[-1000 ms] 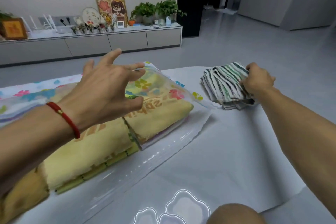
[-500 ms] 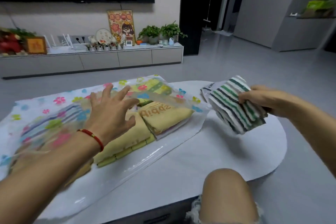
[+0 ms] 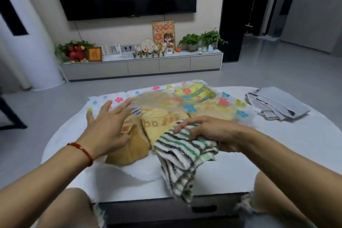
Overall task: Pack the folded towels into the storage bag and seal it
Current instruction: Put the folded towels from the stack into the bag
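A clear storage bag (image 3: 187, 98) printed with coloured flowers lies across the white table (image 3: 277, 144). Yellow and orange folded towels (image 3: 157, 126) sit inside it and stick out of its near mouth. My left hand (image 3: 107, 127), fingers spread, rests at the bag's left opening against the orange towel (image 3: 129, 150). My right hand (image 3: 207, 131) grips a green, black and white striped towel (image 3: 183, 159), which droops over the table's near edge just in front of the bag mouth.
A pale blue-grey folded towel (image 3: 277, 105) lies at the table's right side. My knees (image 3: 74, 207) show under the near edge. A low TV cabinet (image 3: 142, 66) with plants and ornaments stands across the grey floor.
My right hand carried the striped towel from the table's right side to the front of the bag mouth. The blue-grey towel beneath it is now uncovered. The view tilted up.
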A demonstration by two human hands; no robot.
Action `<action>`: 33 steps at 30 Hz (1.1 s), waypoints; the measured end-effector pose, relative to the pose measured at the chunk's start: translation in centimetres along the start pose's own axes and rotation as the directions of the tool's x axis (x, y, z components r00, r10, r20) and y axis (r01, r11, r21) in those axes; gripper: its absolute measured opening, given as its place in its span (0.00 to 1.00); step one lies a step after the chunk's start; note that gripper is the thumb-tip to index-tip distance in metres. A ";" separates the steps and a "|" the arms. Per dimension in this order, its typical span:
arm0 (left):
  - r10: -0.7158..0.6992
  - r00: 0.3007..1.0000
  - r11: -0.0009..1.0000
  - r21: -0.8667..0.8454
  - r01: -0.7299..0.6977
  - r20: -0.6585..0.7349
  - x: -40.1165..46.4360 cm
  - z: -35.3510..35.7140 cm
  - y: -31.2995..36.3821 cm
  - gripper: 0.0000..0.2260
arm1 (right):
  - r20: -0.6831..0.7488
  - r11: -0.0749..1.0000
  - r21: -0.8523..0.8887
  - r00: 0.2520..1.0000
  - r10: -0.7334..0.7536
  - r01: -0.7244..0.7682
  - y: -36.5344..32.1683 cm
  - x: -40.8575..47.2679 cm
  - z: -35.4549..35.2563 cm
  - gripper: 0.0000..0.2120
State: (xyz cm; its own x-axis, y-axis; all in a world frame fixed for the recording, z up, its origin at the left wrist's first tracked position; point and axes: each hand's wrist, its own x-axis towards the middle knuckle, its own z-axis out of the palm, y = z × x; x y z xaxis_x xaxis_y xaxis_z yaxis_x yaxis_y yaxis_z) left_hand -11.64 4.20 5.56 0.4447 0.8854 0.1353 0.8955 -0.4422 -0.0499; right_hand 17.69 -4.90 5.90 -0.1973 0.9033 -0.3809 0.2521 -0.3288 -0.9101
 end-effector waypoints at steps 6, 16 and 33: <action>-0.026 0.999 0.994 -0.108 0.029 0.031 0.7 -2.4 0.2 0.41 | -0.408 0.822 0.477 0.907 -0.107 0.311 -3.0 11.6 9.2 0.16; -0.057 0.997 0.990 -0.128 0.062 0.046 -0.2 -1.7 -0.2 0.42 | -0.259 0.683 0.696 0.965 -0.049 0.221 1.9 15.1 20.2 0.29; -0.051 0.998 0.974 -0.220 0.059 0.043 -0.2 -2.5 0.2 0.39 | -0.641 0.726 0.496 0.765 -0.065 0.477 2.0 12.7 13.4 0.07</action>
State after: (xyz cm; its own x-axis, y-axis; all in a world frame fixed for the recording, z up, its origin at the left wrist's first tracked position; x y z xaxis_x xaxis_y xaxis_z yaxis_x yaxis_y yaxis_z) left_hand -11.59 3.58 8.02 0.3989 0.9120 0.0954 0.8948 -0.4099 0.1768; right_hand 2.95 2.23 -2.91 0.4396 0.8891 -0.1277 -0.3806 0.0555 -0.9231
